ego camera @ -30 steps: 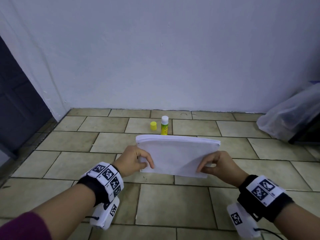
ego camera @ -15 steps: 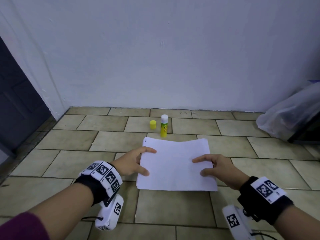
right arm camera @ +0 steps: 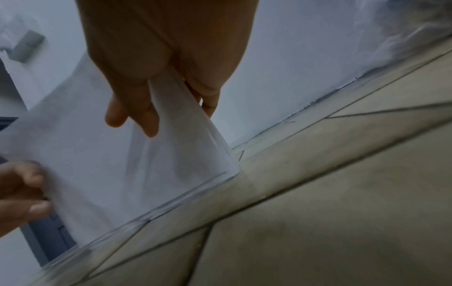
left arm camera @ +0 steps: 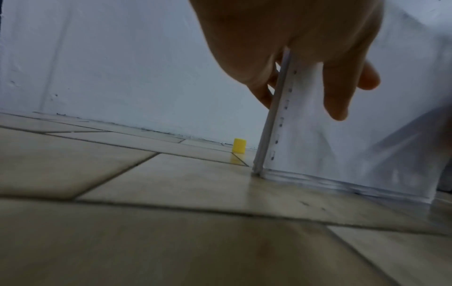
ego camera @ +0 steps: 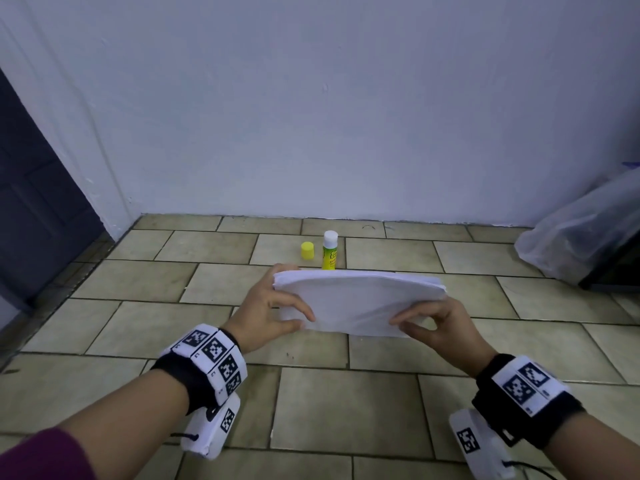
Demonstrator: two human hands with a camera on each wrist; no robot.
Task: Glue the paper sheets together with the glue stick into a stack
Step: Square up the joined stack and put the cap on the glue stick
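The left hand (ego camera: 266, 306) grips the left edge of the paper stack (ego camera: 360, 303), thumb on the near face and fingers behind it; in the left wrist view the same hand (left arm camera: 305, 48) pinches the edge of the sheets from above, with the thumb (left arm camera: 337, 92) lying on the near face; the right hand (ego camera: 440, 327) holds the right side of the stack the same way, thumb and forefinger curled round its lower corner, and in the right wrist view that hand (right arm camera: 166, 58) clasps the paper with fingers on both faces; the paper stack stands on its long bottom edge on the tiled floor (ego camera: 346, 410), tilted and bowed, its upper edge arched between the two hands; the bottom edge touches the tiles in both wrist views; just beyond the stack the glue stick (ego camera: 329, 250) stands upright, uncapped, white tip up; its yellow cap (ego camera: 307, 250) sits on the floor just to its left, apart from it; behind them rises a pale wall (ego camera: 311, 116); a dark door (ego camera: 38, 202) is at far left, and a clear plastic bag (ego camera: 581, 230) lies at far right against the wall.
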